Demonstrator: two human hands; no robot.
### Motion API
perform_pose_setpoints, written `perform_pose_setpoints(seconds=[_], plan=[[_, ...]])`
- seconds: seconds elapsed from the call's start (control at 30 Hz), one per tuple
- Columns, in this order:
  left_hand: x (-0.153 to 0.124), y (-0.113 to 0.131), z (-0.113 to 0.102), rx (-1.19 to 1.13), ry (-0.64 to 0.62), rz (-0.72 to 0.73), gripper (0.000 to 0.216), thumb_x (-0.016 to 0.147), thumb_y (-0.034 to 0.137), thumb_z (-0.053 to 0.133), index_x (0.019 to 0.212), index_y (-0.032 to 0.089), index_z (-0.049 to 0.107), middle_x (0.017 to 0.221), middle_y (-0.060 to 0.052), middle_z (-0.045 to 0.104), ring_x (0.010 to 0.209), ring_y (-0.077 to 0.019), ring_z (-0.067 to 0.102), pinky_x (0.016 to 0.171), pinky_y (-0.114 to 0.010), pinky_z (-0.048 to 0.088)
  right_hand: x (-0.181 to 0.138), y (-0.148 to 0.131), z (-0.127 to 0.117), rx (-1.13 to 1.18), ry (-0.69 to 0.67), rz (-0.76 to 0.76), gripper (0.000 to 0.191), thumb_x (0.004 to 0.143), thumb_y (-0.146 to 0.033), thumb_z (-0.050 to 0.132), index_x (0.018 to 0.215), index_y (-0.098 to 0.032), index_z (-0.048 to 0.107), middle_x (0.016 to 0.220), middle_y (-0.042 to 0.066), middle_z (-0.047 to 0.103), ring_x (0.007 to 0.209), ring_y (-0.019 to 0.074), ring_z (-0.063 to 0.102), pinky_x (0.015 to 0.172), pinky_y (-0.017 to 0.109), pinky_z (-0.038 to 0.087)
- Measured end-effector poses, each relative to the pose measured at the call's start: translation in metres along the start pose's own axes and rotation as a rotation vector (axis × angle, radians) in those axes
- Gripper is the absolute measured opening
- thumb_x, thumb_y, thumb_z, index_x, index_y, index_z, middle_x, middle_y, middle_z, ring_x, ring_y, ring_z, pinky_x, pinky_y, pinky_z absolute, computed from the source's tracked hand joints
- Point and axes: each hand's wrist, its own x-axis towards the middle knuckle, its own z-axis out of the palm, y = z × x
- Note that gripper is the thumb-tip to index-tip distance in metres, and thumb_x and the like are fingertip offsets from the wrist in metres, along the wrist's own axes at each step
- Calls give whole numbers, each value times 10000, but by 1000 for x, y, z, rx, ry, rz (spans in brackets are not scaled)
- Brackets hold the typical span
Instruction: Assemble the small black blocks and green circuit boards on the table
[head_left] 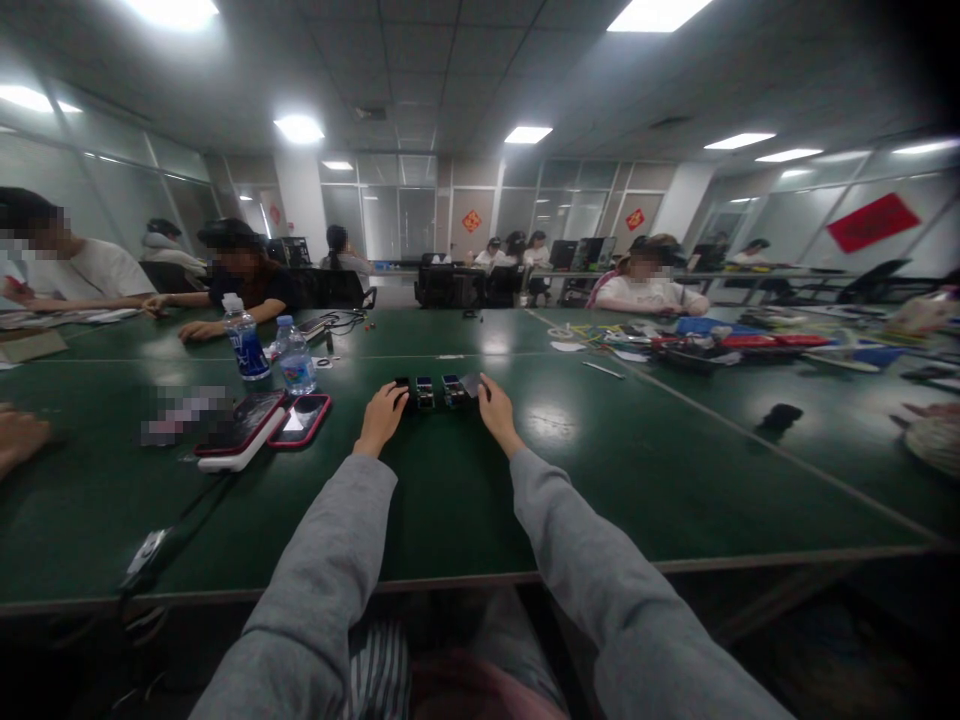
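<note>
Both my arms, in grey sleeves, reach forward over a dark green table (465,500). My left hand (384,410) rests with fingers curled on the left end of a short row of small dark box-like items (435,392). My right hand (495,405) touches the right end of the same row, its fingers pinching a small grey piece (471,383). The items are too small to name.
Two phones in red cases (259,422) lie left of my hands, with two water bottles (246,340) behind them. A cable (150,555) runs at the near left edge. Other people sit around the tables; the right table (750,345) holds coloured clutter.
</note>
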Motion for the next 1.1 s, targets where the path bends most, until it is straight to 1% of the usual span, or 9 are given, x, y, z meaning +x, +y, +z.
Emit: perform_pose_setpoints(seconds=[0.17,0.27,0.37,0.47,0.67,0.8,0.87,1.0,1.1], plan=[[0,0,1,7,32,12,380,987,399,363,1254,258,595,1391,-72,504,1240,-223,505,1026,-410,430,2,4,-2,-29,-2,78,431,978,-355,329,1321,-208,546,1227,89,597,1091,219,556,1008,403,406],[1,0,1,14,52,20,375,986,399,365,1235,260,609,1375,-73,517,1221,-221,517,1017,-403,437,-1,6,2,-90,-37,22,439,927,-449,455,1279,-218,581,1189,109,589,1128,242,512,991,408,410],[0,0,0,15,58,19,374,985,400,367,1235,261,609,1368,-74,522,1215,-223,521,1009,-404,443,-3,7,5,-120,-74,-4,479,850,-398,579,1288,-205,572,1165,120,578,1106,240,513,962,377,424],[0,0,-1,17,63,21,378,986,399,363,1245,261,601,1371,-77,519,1215,-226,523,1007,-409,445,1,9,6,-99,-29,77,437,889,-349,496,1282,-172,572,1149,124,597,1063,221,538,963,355,415],[0,0,0,28,46,-7,375,986,396,366,1251,263,596,1381,-75,510,1220,-229,517,1013,-416,440,10,15,4,-111,48,201,428,943,-346,329,1096,-104,648,1077,175,630,1072,258,533,988,401,378],[-1,2,-2,39,38,-16,380,987,398,361,1258,268,592,1380,-72,512,1214,-228,517,1013,-411,439,3,12,6,-131,78,136,561,873,-461,496,1256,-53,536,1207,224,561,1150,303,496,999,449,380],[-1,4,-4,45,33,-27,382,986,399,360,1264,270,589,1381,-70,510,1210,-231,518,1008,-412,442,1,8,5,-150,24,58,610,806,-395,597,1298,-49,494,1234,220,549,1158,305,505,997,448,398],[-3,6,-8,54,23,-49,382,986,397,361,1270,273,584,1381,-68,508,1212,-235,512,1003,-416,443,3,8,-24,-154,-104,43,502,761,-261,608,1233,-97,552,1160,160,614,1074,264,579,960,406,450],[-4,6,-8,62,28,-49,390,992,386,340,1277,260,575,1378,-75,505,1212,-231,510,1001,-402,439,-1,30,-85,-163,-59,88,524,763,-317,609,1242,-114,552,1125,142,634,1032,255,609,926,401,478]])
